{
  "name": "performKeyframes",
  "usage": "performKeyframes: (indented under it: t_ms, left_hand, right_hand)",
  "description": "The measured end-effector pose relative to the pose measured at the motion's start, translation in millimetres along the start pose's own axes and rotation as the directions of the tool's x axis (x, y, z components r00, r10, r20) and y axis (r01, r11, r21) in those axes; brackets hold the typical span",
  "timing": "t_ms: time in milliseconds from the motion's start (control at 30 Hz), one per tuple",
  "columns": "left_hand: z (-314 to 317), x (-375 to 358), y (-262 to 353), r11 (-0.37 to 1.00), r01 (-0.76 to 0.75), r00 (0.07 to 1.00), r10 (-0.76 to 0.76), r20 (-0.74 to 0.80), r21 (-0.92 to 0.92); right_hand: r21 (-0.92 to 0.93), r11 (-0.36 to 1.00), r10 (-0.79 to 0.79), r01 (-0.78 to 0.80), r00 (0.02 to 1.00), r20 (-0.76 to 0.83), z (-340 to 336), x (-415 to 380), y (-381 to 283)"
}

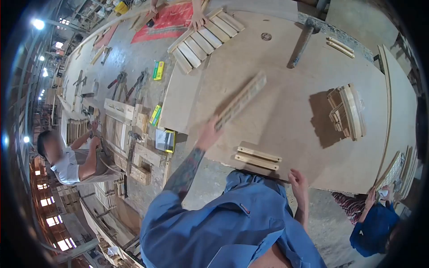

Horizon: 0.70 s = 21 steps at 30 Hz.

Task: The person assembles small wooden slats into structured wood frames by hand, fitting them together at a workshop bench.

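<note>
My left hand [209,135] is closed around one end of a pale wooden slat [243,98]. The slat is tilted up and to the right over the board-topped table, and its far end is smeared by motion. Just past the table's near edge is my right hand [298,182], fingers loosely bent and apart, holding nothing. To its left, a pair of short wooden strips [258,157] with holes near their ends lies along that edge. A stack of small wooden slatted pieces [347,111] stands farther right on the table.
A hammer [303,43] and two thin strips [340,47] lie at the far side. Another person's hand [199,20] touches a slatted wooden panel [201,44]. One co-worker [73,161] works at the left, another [375,228] at the lower right. Yellow-green boxes [158,70] lie left.
</note>
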<state>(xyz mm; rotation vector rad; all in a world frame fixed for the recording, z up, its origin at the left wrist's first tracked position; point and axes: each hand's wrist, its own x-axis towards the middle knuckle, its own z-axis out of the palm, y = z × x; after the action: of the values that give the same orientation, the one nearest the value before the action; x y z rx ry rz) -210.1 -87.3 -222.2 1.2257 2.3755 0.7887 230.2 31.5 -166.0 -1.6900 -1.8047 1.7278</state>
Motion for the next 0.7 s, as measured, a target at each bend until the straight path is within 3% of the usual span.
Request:
performKeyframes:
  t_ms: [167, 267, 300, 367, 433, 467, 500, 567, 600, 667, 700]
  left_hand:
    - [-43, 103, 14, 0.96, 0.258, 0.96, -0.243, -0.135, 0.108]
    - [-102, 91, 19, 0.964, 0.22, 0.958, -0.184, -0.22, 0.15]
    - [-108, 78, 9, 0.979, 0.16, 0.957, -0.122, -0.265, 0.125]
    - [-115, 51, 21, 0.988, 0.07, 0.989, -0.05, -0.14, 0.139]
    - [-104, 32, 45, 0.992, -0.028, 1.0, 0.026, 0.012, 0.127]
    - [-93, 20, 57, 0.978, -0.195, 0.977, 0.186, 0.103, 0.075]
    - [-80, 10, 67, 0.937, -0.351, 0.922, 0.344, 0.177, 0.009]
    - [-48, -11, 79, 0.919, -0.392, 0.859, 0.385, 0.338, -0.049]
    - [-34, -19, 82, 0.9, -0.428, 0.79, 0.419, 0.448, -0.086]
    - [-5, -31, 80, 0.887, -0.451, 0.764, 0.442, 0.47, -0.101]
    - [5, -38, 77, 0.878, -0.466, 0.749, 0.457, 0.48, -0.108]
  right_hand:
    - [-0.035, 0.996, -0.078, 0.083, 0.987, 0.139, 41, 17, -62]
    - [-0.133, 0.986, -0.085, 0.1, 0.99, 0.115, 36, 17, -87]
    - [-0.214, 0.959, -0.183, 0.185, 0.983, 0.027, 34, 19, -92]
    - [-0.382, 0.865, -0.386, 0.325, 0.918, -0.094, 30, 23, -114]
    - [-0.569, 0.707, -0.572, 0.42, 0.813, -0.109, 31, 27, -156]
    - [-0.661, 0.601, -0.648, 0.45, 0.759, -0.072, 29, 30, -164]
    - [-0.668, 0.622, -0.613, 0.409, 0.785, -0.09, 25, 36, -155]
    - [-0.813, 0.328, -0.661, 0.481, 0.732, 0.166, 24, 46, -126]
    - [-0.815, 0.344, -0.647, 0.466, 0.747, 0.153, 21, 45, -103]
    - [-0.711, 0.537, -0.43, 0.454, 0.873, 0.233, 9, 47, -52]
    - [-0.71, 0.545, -0.421, 0.446, 0.878, 0.228, 10, 47, -37]
